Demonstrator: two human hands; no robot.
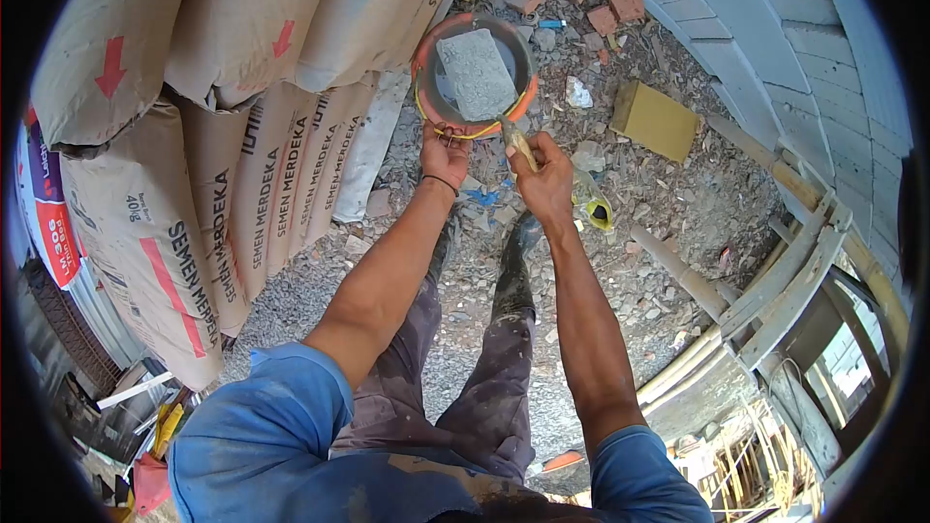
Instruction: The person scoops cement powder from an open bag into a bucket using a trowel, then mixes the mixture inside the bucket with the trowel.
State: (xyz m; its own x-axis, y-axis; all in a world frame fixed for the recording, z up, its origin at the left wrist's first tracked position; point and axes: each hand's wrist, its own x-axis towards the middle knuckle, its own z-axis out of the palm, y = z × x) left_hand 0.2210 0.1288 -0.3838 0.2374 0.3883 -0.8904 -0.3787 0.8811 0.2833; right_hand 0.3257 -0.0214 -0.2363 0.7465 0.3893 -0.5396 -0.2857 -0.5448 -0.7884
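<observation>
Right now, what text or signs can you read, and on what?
"SEMEN MERDEKA": sacks
"40kg": front lower sack
"S": upper middle sack
"Thin Bed": blue-and-red bag
Red arrows, no words: upper sacks
Too small or blurred: print by "40kg", the bag's other lettering.

From here I make out the trowel (477, 76) as speckled pale grey on the blade and dull tan at the grip. The bucket (524, 56) shows me orange-red at the rim and grey inside, with a yellow handle (418, 102). I see brown paper sacks (145, 203) printed with black lettering and red arrows, a mustard-yellow block (655, 123), reddish brick pieces (628, 8), a blue shirt (252, 416), a black wristband (442, 183), and purplish-grey trousers (484, 402) with pale flecks.
</observation>
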